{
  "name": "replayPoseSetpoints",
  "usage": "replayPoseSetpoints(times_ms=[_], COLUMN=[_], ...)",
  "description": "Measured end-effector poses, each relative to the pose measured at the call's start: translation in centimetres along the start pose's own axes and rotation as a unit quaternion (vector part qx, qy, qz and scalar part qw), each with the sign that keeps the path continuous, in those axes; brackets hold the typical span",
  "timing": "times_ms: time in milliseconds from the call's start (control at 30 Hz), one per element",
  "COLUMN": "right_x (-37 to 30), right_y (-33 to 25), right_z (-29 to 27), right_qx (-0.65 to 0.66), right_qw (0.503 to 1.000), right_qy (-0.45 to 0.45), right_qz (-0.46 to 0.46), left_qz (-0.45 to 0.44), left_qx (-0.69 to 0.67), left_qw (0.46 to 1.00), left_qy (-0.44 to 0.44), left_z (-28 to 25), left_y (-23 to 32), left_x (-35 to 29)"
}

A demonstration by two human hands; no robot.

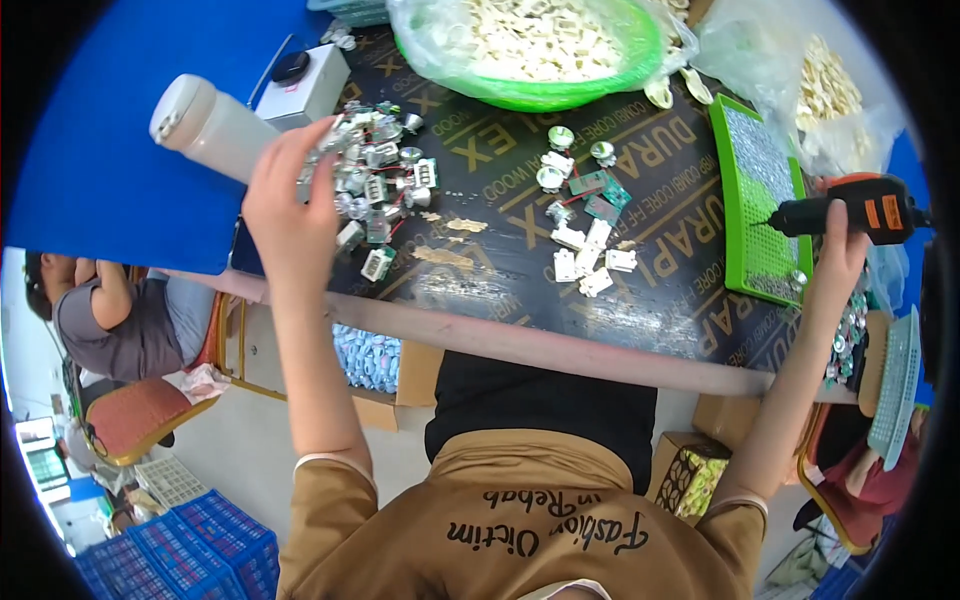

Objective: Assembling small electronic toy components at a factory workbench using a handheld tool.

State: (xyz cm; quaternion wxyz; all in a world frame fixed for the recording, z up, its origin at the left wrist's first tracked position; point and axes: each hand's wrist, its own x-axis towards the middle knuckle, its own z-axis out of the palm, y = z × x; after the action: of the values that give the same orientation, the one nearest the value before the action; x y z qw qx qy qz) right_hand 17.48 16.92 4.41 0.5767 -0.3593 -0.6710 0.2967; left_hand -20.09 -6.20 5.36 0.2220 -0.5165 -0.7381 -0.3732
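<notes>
My left hand point(285, 195) reaches over the left side of a pile of small assemblies point(378, 175) with silver reflectors, white housings and red wires. Its thumb and forefinger are apart, with silvery parts showing between them; I see none clearly gripped. My right hand point(845, 245) is wrapped round a black and orange electric screwdriver point(850, 210). The driver's thin bit points left over a bright green tray point(737, 200) of small metal screws. Between the hands lie loose reflectors point(550, 177), green circuit boards point(603, 208) and several white plastic housings point(590, 255).
A green basin point(530, 97) of cream plastic parts stands at the back, near a clear bag point(840, 120) of similar parts. A pale bottle point(210, 125) and a white box point(305, 88) are beyond my left hand. Other people sit at both sides.
</notes>
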Motion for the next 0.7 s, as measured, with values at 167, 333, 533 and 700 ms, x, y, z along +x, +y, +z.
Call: replayPoseSetpoints(times_ms=[167, 333, 533, 700], right_x=[-2.2, -3.5, -4.1, -6.1], right_y=[0.0, -0.6, 0.0, 0.7], right_z=[-0.6, -0.9, -0.2, -0.1], right_qx=[-0.053, -0.08, -0.085, -0.102], right_qw=[0.999, 0.996, 0.996, 0.989], right_qy=[0.0, -0.009, -0.031, 0.093], right_qz=[-0.006, 0.034, 0.02, -0.056], left_qz=[0.066, 0.05, 0.037, 0.085], left_qx=[0.168, 0.181, -0.085, -0.185], left_qw=[0.982, 0.981, 0.991, 0.957], left_qy=[-0.064, -0.059, -0.096, -0.206], left_z=[2.0, 2.9, 3.3, 5.2], left_y=[-3.9, -2.7, 5.7, 8.9], left_x=[0.1, -1.0, -2.7, -3.2])
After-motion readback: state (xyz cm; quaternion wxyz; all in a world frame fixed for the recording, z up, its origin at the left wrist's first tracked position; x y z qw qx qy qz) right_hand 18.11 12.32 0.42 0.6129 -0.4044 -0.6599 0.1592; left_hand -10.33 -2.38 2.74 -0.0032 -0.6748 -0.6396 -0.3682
